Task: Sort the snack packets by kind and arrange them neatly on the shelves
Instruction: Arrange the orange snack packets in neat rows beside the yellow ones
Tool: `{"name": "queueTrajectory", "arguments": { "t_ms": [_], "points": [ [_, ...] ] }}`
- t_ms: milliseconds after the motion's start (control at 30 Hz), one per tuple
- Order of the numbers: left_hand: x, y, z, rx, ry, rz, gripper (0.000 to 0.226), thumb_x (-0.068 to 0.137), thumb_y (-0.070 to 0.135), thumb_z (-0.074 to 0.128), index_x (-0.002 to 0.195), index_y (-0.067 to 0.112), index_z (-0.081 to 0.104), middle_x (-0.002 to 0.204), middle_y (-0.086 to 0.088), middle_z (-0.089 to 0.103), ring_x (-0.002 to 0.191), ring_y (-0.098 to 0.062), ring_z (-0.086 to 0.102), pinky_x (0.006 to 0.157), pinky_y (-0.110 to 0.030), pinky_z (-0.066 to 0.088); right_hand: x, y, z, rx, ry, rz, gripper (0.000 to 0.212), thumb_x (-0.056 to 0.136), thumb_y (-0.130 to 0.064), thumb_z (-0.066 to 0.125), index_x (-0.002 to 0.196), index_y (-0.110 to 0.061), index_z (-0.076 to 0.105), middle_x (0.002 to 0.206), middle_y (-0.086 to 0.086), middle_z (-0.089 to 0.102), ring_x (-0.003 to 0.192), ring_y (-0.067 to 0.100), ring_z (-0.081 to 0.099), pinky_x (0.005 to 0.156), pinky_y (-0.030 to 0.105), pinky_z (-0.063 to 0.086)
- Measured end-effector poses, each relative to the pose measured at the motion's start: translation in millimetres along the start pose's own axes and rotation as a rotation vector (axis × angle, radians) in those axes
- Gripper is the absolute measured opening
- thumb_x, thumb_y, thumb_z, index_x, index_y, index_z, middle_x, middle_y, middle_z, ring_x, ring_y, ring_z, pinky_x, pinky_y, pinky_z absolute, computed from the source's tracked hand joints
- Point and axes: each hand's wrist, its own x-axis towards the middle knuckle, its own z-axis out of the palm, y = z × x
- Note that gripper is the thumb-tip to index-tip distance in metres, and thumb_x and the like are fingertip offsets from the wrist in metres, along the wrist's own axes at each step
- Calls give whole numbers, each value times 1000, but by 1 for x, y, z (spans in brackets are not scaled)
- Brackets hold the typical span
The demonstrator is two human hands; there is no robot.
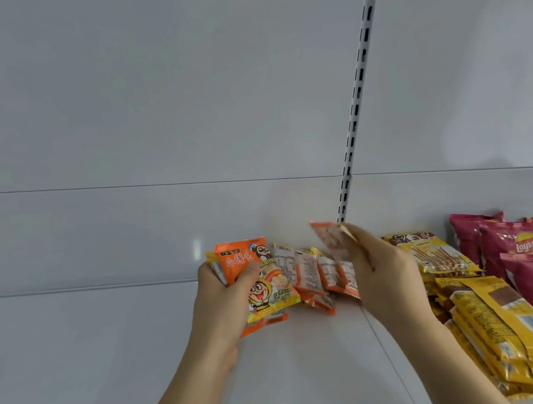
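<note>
Hands over a white shelf (pixel 111 372): left hand (pixel 222 294) grasps an orange packet stack (pixel 254 280), right hand (pixel 381 275) pinches one packet (pixel 330 241) just right of it.

The light was bright, even and soft, with only faint shadows. A small glare spot lay on the glossy white shelf panel (pixel 196 245). The right hand (pixel 381 271) was motion-blurred. Straight lines bent near the edges.

Right hand (pixel 385 274) covers the lower part of its packet (pixel 330 239), which is motion-blurred. Left hand (pixel 222 294) hides the packets behind the orange one (pixel 242 262). Chip bags (pixel 528 243) and yellow packs (pixel 495 324) are cut off at the right edge.
</note>
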Motion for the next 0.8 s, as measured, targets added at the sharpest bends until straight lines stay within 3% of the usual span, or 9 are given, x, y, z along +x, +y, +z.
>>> {"name": "queueTrajectory", "arguments": {
  "t_ms": [67,133,200,267,333,467,567,667,800],
  "points": [
    [-3,3,4,-4,-7,4,28,93,31,76,114,24,59,100,2,80,76,-17,79,66,-35,62,-7,-10,2,22,115,-153,33,102,-19,51,133,-18,64,119,0,71,103,17,68,82,22,54],
    [-6,7,9,-45,-40,0,22,94,34,74,110,24,63,100,-3,80,76,-18,79,59,-33,60,-22,-29,14,25,28,-320,44,94,-11,55,137,-19,60,138,6,61,126,24,57,104,37,49],
    [-10,13,12,-150,-93,-70,35,95,50,66,115,21,66,102,-7,80,82,-21,80,59,-34,61,-41,-47,28,12,-143,-425,50,95,-22,54,144,-17,53,151,6,48,142,22,40,116,37,35],
    [-11,16,10,-205,-170,-159,62,88,68,61,125,18,66,110,-9,79,94,-27,79,75,-43,63,-56,-55,34,28,-299,-396,62,98,-41,47,154,-17,37,164,-2,26,153,12,13,123,30,18],
    [-12,16,5,-199,-187,-154,71,78,63,75,130,17,63,112,-11,79,97,-32,78,79,-48,63,-60,-57,29,142,-406,-363,63,100,-37,39,158,-20,23,167,-10,12,154,6,0,124,26,10],
    [-16,15,-4,-166,-157,-112,49,85,30,80,129,17,61,106,-10,80,91,-33,79,75,-49,63,-52,-60,15,706,-426,-70,55,94,-10,39,147,-23,42,149,-22,46,141,3,39,110,22,36],
    [-17,16,-14,-122,-77,-87,41,87,27,79,123,22,61,98,-4,81,84,-29,80,75,-47,64,-30,-46,18,213,-328,-35,53,96,-16,45,148,-27,40,158,-20,32,148,5,25,121,29,26],
    [-21,16,-25,-90,-38,-75,38,87,26,80,120,24,62,95,-1,82,82,-26,80,72,-43,63,-12,-24,29,-335,-596,-102,69,99,-41,48,158,-25,17,167,-6,9,155,19,-1,124,36,6],
    [-28,15,-37,-86,5,-84,34,88,26,79,117,23,63,92,0,82,79,-25,80,66,-38,62,-15,-22,40,-406,-539,-199,51,99,-21,47,150,-25,39,156,-5,39,147,22,28,119,32,18]
  ]
}}
